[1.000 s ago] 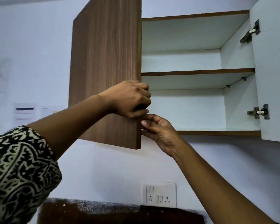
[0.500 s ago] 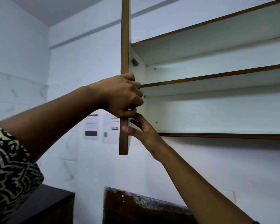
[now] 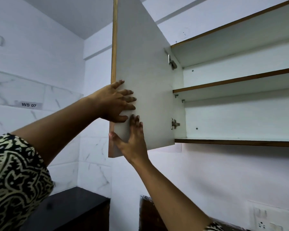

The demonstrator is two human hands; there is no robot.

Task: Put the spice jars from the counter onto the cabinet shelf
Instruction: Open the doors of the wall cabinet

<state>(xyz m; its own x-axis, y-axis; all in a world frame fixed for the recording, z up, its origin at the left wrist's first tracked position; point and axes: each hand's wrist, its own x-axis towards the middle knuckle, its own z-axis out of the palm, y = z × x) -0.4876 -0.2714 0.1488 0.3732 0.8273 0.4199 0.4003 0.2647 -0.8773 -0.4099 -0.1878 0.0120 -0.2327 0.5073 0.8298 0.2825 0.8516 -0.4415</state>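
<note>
The spice jars are out of view, so where they stand cannot be told; the cabinet shelf (image 3: 237, 142) meant to take them runs along the right, its brown front edge showing, with a second shelf (image 3: 232, 82) above it. To its left the cabinet door (image 3: 143, 64) stands open on its hinge (image 3: 174, 124), white inner face toward the camera. The left hand (image 3: 114, 102) lies spread on that face at the door's free edge, fingers straight, holding nothing. Just below, the right hand (image 3: 132, 140) presses with flat, upright fingers, its thumb at the edge. The step in hand appears to be opening the door. It is best done by pushing near the free edge, away from the hinge, easing off as the door reaches its stop, and checking it stays put before both hands drop to fetch jars. A patterned sleeve (image 3: 15, 172) fills the near left above a dark worktop (image 3: 70, 207).
</note>
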